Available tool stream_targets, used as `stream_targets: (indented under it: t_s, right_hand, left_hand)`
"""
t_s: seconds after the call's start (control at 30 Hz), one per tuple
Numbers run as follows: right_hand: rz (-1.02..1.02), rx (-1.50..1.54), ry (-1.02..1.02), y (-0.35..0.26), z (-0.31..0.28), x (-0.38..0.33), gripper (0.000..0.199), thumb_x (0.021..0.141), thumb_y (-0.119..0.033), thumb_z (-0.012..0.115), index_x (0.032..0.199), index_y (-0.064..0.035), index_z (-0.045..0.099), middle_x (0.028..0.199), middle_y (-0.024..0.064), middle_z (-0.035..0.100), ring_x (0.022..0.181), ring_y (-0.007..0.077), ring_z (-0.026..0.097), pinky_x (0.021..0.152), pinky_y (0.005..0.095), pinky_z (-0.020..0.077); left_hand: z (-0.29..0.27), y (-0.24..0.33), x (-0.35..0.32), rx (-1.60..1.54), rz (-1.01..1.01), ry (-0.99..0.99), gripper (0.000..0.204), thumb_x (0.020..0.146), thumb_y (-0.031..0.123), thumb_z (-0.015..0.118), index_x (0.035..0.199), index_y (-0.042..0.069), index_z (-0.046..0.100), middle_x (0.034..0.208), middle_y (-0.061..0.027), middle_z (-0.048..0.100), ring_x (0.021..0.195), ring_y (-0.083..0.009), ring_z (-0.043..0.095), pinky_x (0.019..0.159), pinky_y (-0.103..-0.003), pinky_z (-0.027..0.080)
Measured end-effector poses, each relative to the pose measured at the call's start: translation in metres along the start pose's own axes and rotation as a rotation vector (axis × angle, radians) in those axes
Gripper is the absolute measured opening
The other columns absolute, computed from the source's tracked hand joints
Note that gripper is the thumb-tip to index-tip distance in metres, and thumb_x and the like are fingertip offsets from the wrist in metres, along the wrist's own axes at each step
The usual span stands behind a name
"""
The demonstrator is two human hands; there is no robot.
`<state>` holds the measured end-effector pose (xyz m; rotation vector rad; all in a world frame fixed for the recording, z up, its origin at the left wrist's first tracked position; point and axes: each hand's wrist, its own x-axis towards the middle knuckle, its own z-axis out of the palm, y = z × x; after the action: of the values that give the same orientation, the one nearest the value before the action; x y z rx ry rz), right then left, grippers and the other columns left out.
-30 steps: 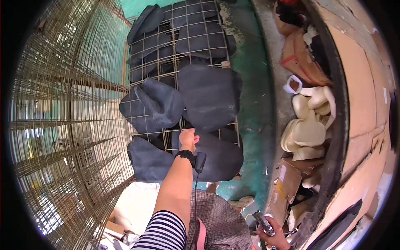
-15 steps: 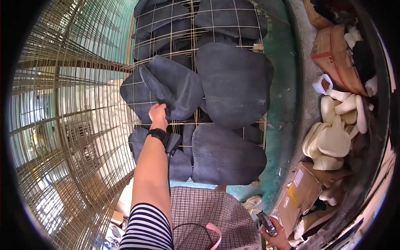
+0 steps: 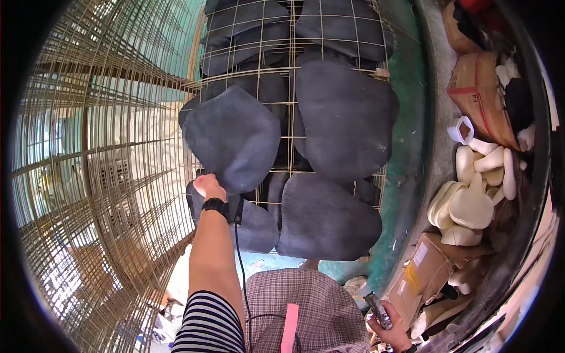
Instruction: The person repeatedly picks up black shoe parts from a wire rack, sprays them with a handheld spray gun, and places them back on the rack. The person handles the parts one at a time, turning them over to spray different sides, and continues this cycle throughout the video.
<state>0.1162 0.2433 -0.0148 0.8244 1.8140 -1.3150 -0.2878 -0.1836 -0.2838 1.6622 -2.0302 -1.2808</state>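
Curled, the left hand (image 3: 210, 187) meets a dark sheet (image 3: 232, 138) on the wire rack (image 3: 292, 35) (its hold, hidden, cannot be told); off the rack's near right corner, the right hand (image 3: 393, 329) clasps a seemingly metallic tool (image 3: 377, 309).

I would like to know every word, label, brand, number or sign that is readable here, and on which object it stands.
No text is readable.
Upper carton: red marking, too small to read.
Lower carton: pale label, too blurred.
Object in the right hand: nothing legible.
Dark sheet by the left hand: no writing visible.
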Motion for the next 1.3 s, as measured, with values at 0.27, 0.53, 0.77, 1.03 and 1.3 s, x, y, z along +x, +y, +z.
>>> stream_targets:
  t_s: [0.27, 0.53, 0.77, 1.03, 1.3]
  right_hand:
    - [0.047, 0.117, 0.039, -0.004, 0.004, 0.0, 0.052, 0.076, -0.013, 0.075, 0.122, -0.0034, 0.051, 0.086, 0.0046, 0.064, 0.076, 0.0101, 0.062, 0.07, 0.0263, 0.0503]
    - [0.088, 0.052, 0.12, 0.018, 0.009, -0.003, 0.065, 0.077, -0.016, 0.077, 0.132, -0.0027, 0.046, 0.117, 0.0144, 0.06, 0.099, 0.0175, 0.059, 0.074, 0.0307, 0.0535]
    - [0.034, 0.093, 0.125, 0.061, 0.012, -0.017, 0.058, 0.078, -0.015, 0.074, 0.128, -0.0053, 0.048, 0.094, 0.0061, 0.064, 0.078, 0.012, 0.062, 0.07, 0.0269, 0.0511]
    - [0.088, 0.179, 0.109, 0.057, 0.007, -0.033, 0.061, 0.074, -0.013, 0.077, 0.127, -0.0053, 0.047, 0.087, 0.0075, 0.065, 0.077, 0.0131, 0.064, 0.071, 0.0285, 0.0517]
    - [-0.085, 0.233, 0.192, 0.032, -0.01, -0.102, 0.056, 0.077, -0.013, 0.074, 0.126, -0.0057, 0.048, 0.089, 0.0073, 0.065, 0.08, 0.0137, 0.064, 0.074, 0.0295, 0.0513]
  left_hand:
    - [0.025, 0.052, -0.068, 0.558, 0.483, 0.136, 0.032, 0.08, 0.03, 0.059, 0.101, 0.009, 0.069, 0.138, -0.0084, 0.043, 0.125, -0.0282, 0.04, 0.097, -0.048, 0.037]
    - [0.103, 0.057, -0.175, 0.873, 1.094, -0.206, 0.062, 0.066, 0.038, 0.077, 0.117, 0.01, 0.055, 0.147, -0.0131, 0.026, 0.135, -0.0357, 0.022, 0.105, -0.055, 0.025]
    - [0.129, 0.027, -0.133, 0.172, 1.071, -0.203, 0.021, 0.083, 0.019, 0.063, 0.095, 0.003, 0.056, 0.121, -0.019, 0.053, 0.113, -0.0373, 0.05, 0.096, -0.044, 0.039]
    - [0.109, 0.04, -0.171, 0.469, 0.855, -0.528, 0.057, 0.081, 0.03, 0.067, 0.123, -0.002, 0.049, 0.121, -0.0239, 0.056, 0.116, -0.0377, 0.051, 0.1, -0.042, 0.039]
    - [-0.023, 0.005, -0.189, 0.607, 0.714, -0.586, 0.044, 0.077, 0.023, 0.064, 0.112, -0.003, 0.056, 0.111, -0.0222, 0.061, 0.106, -0.0359, 0.058, 0.093, -0.04, 0.044]
